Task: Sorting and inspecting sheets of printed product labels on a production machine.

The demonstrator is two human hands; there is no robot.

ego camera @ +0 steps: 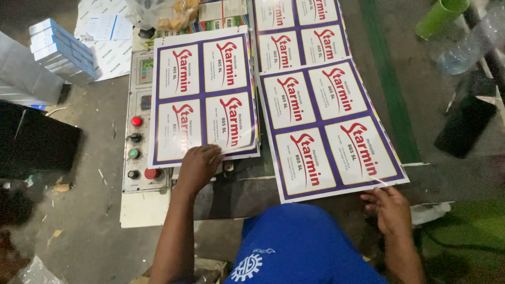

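My left hand (197, 167) lies flat, fingers spread, pressing the near edge of a stack of printed label sheets (204, 89). My right hand (388, 208) has its fingers pinched narrow on the near corner of a long purple-bordered sheet (329, 123) running away from it. Just left of the left fingers: a control panel (141, 137) w/ red & green buttons. Far right, beyond the fingers, a green cup (439, 16).

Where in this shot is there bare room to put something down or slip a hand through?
Bare floor lies between the black box and the control panel. More grey floor runs right of the green stripe. The middle is crowded: the left hand presses a stack of printed sheets, and the right hand touches the long sheet beside it.
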